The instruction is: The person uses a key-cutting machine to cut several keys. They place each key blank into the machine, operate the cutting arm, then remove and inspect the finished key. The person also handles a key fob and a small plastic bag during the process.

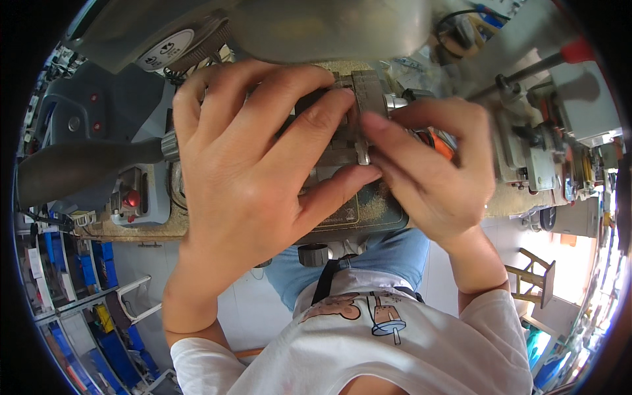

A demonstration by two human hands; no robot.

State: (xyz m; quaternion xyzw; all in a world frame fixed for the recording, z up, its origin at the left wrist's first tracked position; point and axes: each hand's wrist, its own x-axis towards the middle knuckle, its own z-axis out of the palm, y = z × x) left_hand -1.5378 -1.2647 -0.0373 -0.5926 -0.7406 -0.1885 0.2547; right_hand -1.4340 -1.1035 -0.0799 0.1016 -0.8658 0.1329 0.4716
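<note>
A narrow silvery metal piece (363, 155), like a key blade, stands at the metal clamp (370, 92) of a bench machine. My left hand (243, 168) arches over the clamp from the left. Its index fingertip presses near the top of the piece and its thumb tip lies at the lower end. From the right, my right hand (438, 161) meets it with bent fingers, its thumb tip close against the piece's side. My fingers cover much of the clamp and the piece. What the right fingertips grip is partly hidden.
A translucent shield (329, 29) hangs above the hands. A dark lever handle (85, 164) juts out at left, near a small unit with a red knob (131, 197). Yellowish shavings (375, 207) dust the machine base. At right is a red-handled rod (526, 71); a wooden stool (536, 276) stands below.
</note>
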